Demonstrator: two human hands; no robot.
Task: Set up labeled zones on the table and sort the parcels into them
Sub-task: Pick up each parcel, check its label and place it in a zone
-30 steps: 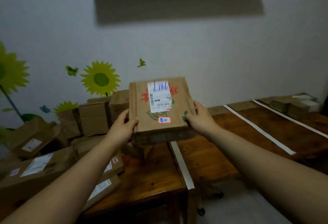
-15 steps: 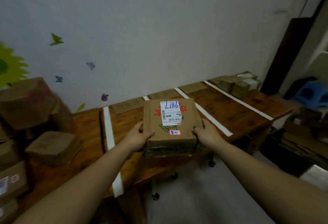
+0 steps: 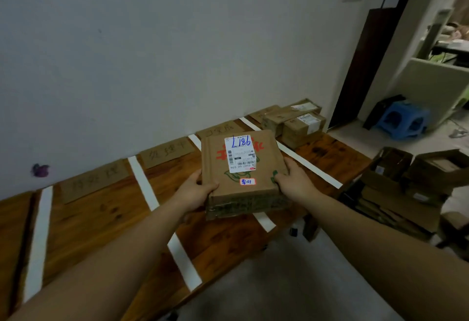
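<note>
Now gripped: flat brown cardboard parcel marked L186 (image 3: 241, 168), clasped at both sides by left hand (image 3: 195, 193) and right hand (image 3: 291, 181), over the taped wooden table (image 3: 101, 214).
Risk: set down straddling a white tape strip (image 3: 264, 220), it lands between zones.
Change: unsorted pile gone from view; parcel farther right along the table.

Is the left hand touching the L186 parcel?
Touching. The head view shows the left hand gripping the parcel at its left edge, thumb on top.
</note>
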